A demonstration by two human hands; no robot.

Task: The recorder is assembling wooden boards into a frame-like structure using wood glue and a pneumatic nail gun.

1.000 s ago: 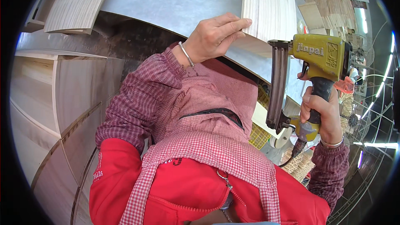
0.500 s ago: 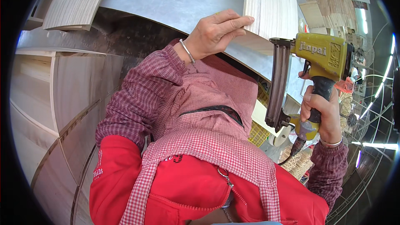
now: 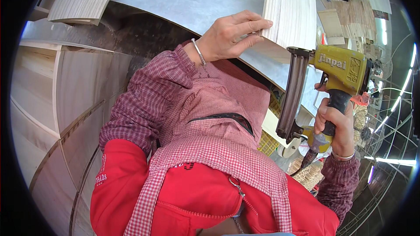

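Head view, left fingers (image 3: 253, 26) pinching wooden piece (image 3: 291, 11) — far end cropped, right fingers (image 3: 321, 121) wrapping nail gun (image 3: 341, 63)

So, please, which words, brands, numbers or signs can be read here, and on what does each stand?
I do not copy wording, only its place:
Yellow-green nail gun, in the right hand: raised lettering and larger raised characters, clear.
Red jacket, left sleeve: white lettering, small, only partly legible.
Red jacket, chest: dark lettering, partly covered by the checked apron.
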